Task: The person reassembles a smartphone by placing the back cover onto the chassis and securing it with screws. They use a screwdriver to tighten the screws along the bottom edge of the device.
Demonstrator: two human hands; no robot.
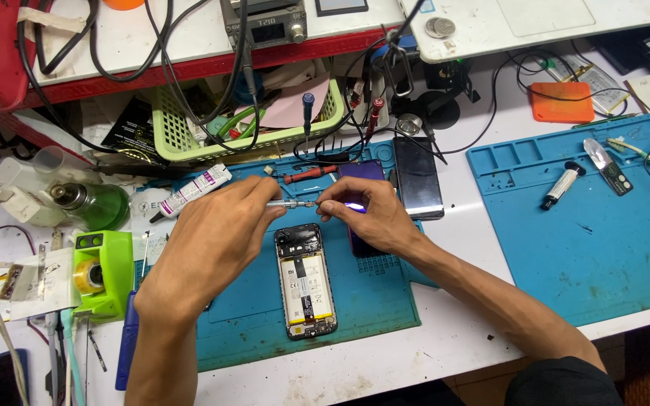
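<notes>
Far left of bench: a green bottle (95, 204) lies on its side, with a green tape dispenser (101, 272) just below it.
Glue tube: a small white tube (193, 191) lies near the upper left corner of the left blue mat (250, 331).
Basket: a pale green basket (182, 139) full of cables and tools sits behind the mat.
Left hand: the left hand (212, 237) is closed around a thin silver screwdriver (289, 203), held level above the mat with its tip pointing right.
Opened phone: a phone with its back off (307, 280), battery showing, lies face down on the left mat, just below both hands and not touched by either.
Right hand: the right hand (366, 214) pinches the screwdriver's tip between thumb and fingertips; whether a bit or screw sits there is too small to tell.
Under the right hand: a purple back cover (362, 171) lies partly hidden, and a dark phone (417, 177) rests just beside it.
Doing it well, as I judge: keep the shaft steady with the left hand, let only the right fingertips work at the tip, and stay over the mat so any small part dropped lands on it.
Right mat: a second blue mat (588, 256) holds a small syringe (562, 186), well apart from the hands.
</notes>
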